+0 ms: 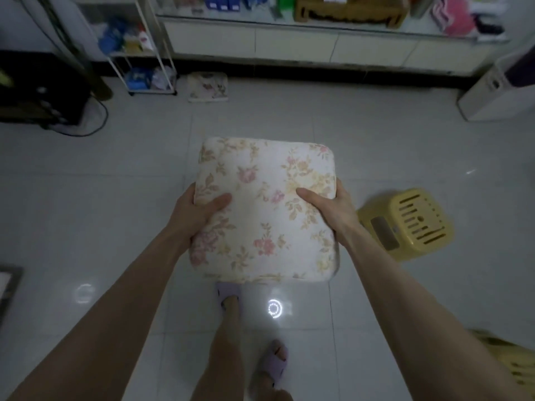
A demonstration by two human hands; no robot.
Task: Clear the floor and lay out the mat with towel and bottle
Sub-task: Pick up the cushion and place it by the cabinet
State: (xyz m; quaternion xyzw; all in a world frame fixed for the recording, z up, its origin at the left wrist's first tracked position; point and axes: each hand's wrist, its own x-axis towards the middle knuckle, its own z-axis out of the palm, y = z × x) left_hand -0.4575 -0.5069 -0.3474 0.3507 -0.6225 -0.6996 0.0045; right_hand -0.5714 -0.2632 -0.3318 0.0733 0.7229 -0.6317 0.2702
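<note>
A square white cushion [265,209] with a pink and beige flower print is held up in front of me, above the tiled floor. My left hand [199,209] grips its left edge, thumb on top. My right hand [330,206] grips its right edge the same way. A second floral cushion [207,86] lies on the floor at the back, against the base of the cabinet. No mat, towel or bottle shows in this view.
A yellow plastic stool [411,222] stands on the floor to the right. A wire rack [144,53] with bottles and bags is back left, a black box with a cable [43,91] far left, a white appliance [498,91] back right. My slippered feet [252,328] are below the cushion.
</note>
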